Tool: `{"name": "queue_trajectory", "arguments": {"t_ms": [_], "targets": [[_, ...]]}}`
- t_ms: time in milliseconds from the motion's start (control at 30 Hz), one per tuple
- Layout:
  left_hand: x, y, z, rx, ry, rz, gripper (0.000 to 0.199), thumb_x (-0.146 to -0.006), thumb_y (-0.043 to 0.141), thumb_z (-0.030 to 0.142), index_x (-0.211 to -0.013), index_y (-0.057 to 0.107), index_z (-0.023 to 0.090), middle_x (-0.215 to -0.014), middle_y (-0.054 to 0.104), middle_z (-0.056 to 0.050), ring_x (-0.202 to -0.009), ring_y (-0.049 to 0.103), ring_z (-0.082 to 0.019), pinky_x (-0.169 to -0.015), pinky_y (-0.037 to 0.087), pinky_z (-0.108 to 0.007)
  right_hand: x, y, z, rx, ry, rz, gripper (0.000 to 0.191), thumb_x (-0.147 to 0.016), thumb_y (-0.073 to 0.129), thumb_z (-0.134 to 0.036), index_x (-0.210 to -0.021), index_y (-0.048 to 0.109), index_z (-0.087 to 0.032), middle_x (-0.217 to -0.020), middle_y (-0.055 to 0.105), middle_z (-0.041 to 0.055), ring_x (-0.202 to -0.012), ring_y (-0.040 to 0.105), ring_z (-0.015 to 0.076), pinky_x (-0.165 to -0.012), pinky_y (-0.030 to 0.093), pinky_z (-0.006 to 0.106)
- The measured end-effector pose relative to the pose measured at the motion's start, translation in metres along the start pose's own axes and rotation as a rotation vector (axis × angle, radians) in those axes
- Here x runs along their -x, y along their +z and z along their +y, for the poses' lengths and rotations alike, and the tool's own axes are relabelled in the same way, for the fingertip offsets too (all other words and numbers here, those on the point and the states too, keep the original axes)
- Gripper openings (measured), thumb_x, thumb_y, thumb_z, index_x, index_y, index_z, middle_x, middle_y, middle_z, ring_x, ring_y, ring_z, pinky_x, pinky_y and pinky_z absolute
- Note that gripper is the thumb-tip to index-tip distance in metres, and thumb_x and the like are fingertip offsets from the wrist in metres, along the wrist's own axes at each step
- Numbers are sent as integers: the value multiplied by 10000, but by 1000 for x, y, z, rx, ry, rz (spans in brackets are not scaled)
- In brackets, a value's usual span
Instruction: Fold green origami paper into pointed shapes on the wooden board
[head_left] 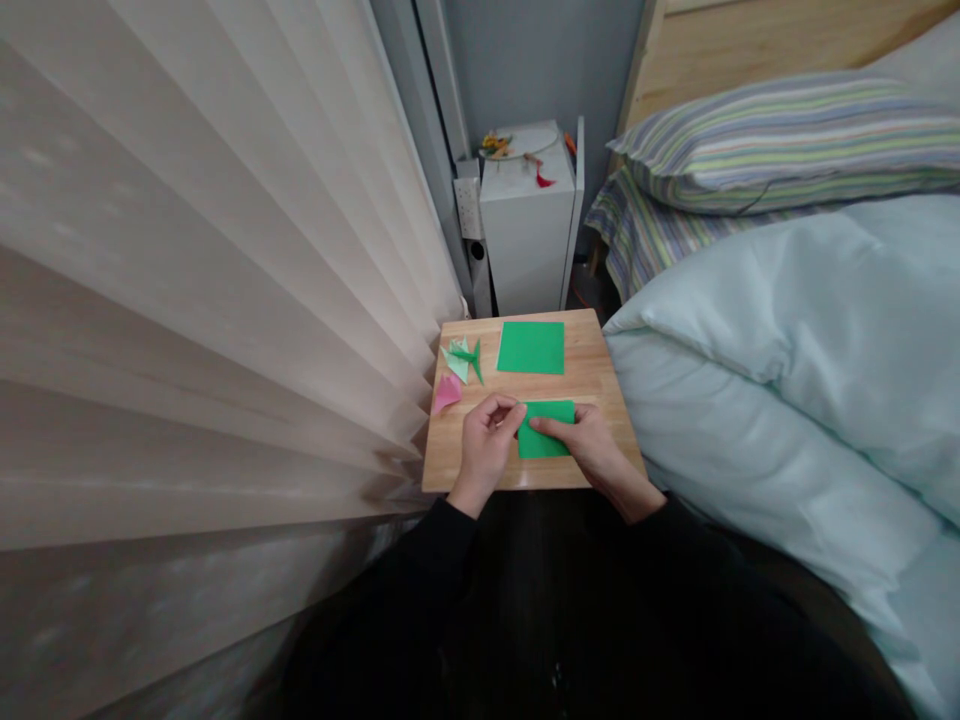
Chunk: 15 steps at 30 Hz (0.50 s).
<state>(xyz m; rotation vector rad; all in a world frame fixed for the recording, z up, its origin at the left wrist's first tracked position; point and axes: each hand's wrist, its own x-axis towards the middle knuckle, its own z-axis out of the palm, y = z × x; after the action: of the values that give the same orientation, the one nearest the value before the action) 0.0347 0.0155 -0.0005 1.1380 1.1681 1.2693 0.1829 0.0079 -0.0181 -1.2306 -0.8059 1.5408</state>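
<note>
Between my hands is a green sheet of origami paper, above the near part of the small wooden table. My left hand pinches its upper left corner between thumb and fingers. From the other side my right hand grips the sheet, the thumb lying across its face and the fingers behind the right edge. Beyond it, flat on the table, lies a larger green square of paper, with a pale edge showing on its left. At the table's left sit folded paper pieces: light and dark green ones and a pink one.
A pleated curtain hangs close along the table's left edge. To the right is a bed with a pale blue quilt and a striped pillow. Behind the table stands a white cabinet with small ornaments on top.
</note>
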Motion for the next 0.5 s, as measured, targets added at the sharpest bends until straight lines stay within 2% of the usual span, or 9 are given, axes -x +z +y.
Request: {"name": "queue_trajectory", "arguments": {"t_ms": [167,333,500], "targets": [[0,0,-1,-28,-26,-91,334,-724,829,443,-668,624,185,-618,563,25,-595,513,-119,-581,430,-244,0,0,-4,73,-49,41,366,-545,923,-412,-781,810,-156,-790,801,67,-677,712,208,-719,588,366],[-2,-2,-7,35,-45,11,321,-748,813,426,-680,612,186,-599,528,40,-553,492,-101,-555,417,-234,-1,-3,-9,139,-119,-7,321,-627,870,-458,-771,809,-178,-774,792,58,-692,690,207,-729,568,368],[-8,-13,-17,58,-55,103,334,-771,808,458,-727,626,182,-657,551,37,-599,515,-98,-607,440,-231,-7,-9,-5,203,-174,-2,300,-626,855,-467,-625,706,-206,-636,695,6,-622,597,158,-645,486,308]]}}
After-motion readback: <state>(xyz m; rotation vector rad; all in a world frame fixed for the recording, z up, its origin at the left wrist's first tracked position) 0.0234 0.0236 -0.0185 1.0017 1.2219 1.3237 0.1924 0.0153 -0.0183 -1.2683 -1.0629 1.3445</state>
